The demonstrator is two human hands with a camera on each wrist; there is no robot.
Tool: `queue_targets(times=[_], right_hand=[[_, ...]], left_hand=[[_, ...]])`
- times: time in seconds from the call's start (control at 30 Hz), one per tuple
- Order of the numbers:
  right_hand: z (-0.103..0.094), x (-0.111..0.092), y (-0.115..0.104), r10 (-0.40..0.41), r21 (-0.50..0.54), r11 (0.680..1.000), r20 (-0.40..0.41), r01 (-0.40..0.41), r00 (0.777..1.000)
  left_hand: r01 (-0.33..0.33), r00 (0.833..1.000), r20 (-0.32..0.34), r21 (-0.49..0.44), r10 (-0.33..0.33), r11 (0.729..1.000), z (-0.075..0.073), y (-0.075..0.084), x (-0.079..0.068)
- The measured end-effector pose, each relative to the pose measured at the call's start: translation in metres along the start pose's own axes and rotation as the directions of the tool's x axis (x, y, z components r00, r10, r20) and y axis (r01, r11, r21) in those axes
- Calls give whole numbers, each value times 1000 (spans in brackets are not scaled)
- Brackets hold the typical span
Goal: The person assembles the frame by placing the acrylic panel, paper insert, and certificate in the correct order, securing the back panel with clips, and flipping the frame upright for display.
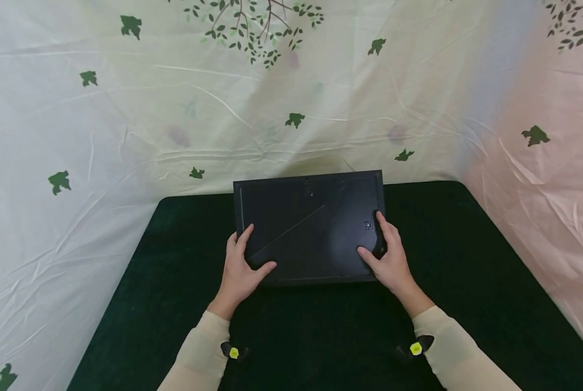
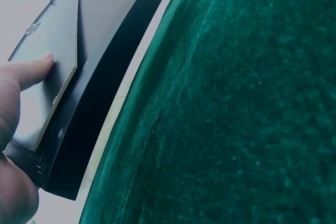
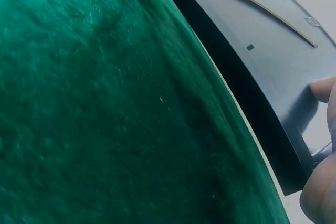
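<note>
A black picture frame (image 1: 301,239) is held with its back towards me, its long sides running left to right. On that back lies a flat stand flap (image 2: 60,51) with a pale slanting edge. My left hand (image 1: 237,274) grips the frame's left side near the lower corner, thumb on the back. At the right side my right hand (image 1: 391,260) grips it likewise, thumb pressed on the back. Fingers behind the frame are hidden. Both wrist views show a pale strip between the frame's dark lower edge and the green cloth, so it hangs above the table.
A dark green cloth (image 1: 174,315) covers the table under the frame. Behind and at both sides hangs a pale curtain (image 1: 252,108) with leaf prints. A small dark device with a yellow-green marker (image 1: 234,353) is worn at each wrist.
</note>
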State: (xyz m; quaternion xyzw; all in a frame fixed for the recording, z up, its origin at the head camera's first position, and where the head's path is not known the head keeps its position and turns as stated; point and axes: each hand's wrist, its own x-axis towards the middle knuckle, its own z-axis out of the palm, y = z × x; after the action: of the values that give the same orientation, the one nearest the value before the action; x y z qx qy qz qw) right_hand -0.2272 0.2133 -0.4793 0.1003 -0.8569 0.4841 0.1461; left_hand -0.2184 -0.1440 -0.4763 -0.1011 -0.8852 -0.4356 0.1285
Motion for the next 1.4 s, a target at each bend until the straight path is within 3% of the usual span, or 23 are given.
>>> queue_targets(times=[0.33, 0.63, 0.9, 1.4], right_hand=[[-25, 28, -2, -40, -50, 998, 113, 46, 993], [-47, 50, -13, -99, -125, 985, 168, 121, 981], [-54, 65, -28, -160, -175, 967, 141, 183, 977], [-41, 95, -37, -189, -241, 949, 84, 204, 978]], left_hand=[[9, 999, 31, 17, -10, 1000, 2, 3, 1], [-2, 998, 69, 18, 0, 1000, 0, 6, 4], [-67, 996, 61, 22, 65, 998, -5, 9, 15], [-70, 997, 48, 115, 65, 991, -15, 10, 44]])
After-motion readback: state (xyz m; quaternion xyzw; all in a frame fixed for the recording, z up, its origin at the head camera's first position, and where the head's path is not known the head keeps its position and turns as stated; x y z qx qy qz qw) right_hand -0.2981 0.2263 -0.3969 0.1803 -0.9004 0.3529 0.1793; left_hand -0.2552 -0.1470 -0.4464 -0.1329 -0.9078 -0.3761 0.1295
